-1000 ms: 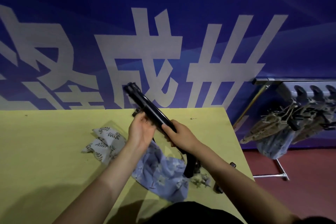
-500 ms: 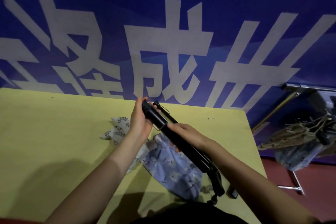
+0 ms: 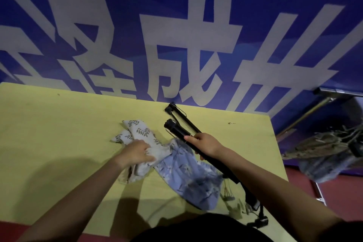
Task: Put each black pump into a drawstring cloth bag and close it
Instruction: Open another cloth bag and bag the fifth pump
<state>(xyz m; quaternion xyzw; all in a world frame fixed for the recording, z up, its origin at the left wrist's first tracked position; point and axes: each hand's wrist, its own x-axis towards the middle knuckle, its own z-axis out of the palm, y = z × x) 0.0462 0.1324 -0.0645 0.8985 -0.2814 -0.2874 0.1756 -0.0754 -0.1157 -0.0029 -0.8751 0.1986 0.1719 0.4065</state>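
Observation:
My right hand (image 3: 205, 146) grips a long black pump (image 3: 177, 132) around its barrel, holding it slanted above the yellow table (image 3: 59, 124). A second black pump (image 3: 181, 117) lies on the table just behind it. My left hand (image 3: 137, 153) grips the mouth of a white leaf-print cloth bag (image 3: 137, 130) lying flat on the table. A blue floral cloth bag (image 3: 188, 179) lies to its right, partly under the held pump. The pump's hose end (image 3: 257, 220) hangs near the table's front right corner.
A blue banner with large white characters (image 3: 186, 45) backs the table. At the right, a metal rack (image 3: 337, 92) holds more bagged pumps (image 3: 324, 149) over a red floor. A small screw (image 3: 231, 123) lies near the table's far right edge.
My left hand has let go of the pump's top end and dropped to the white bag. My right hand keeps the pump, now lower and nearer the table.

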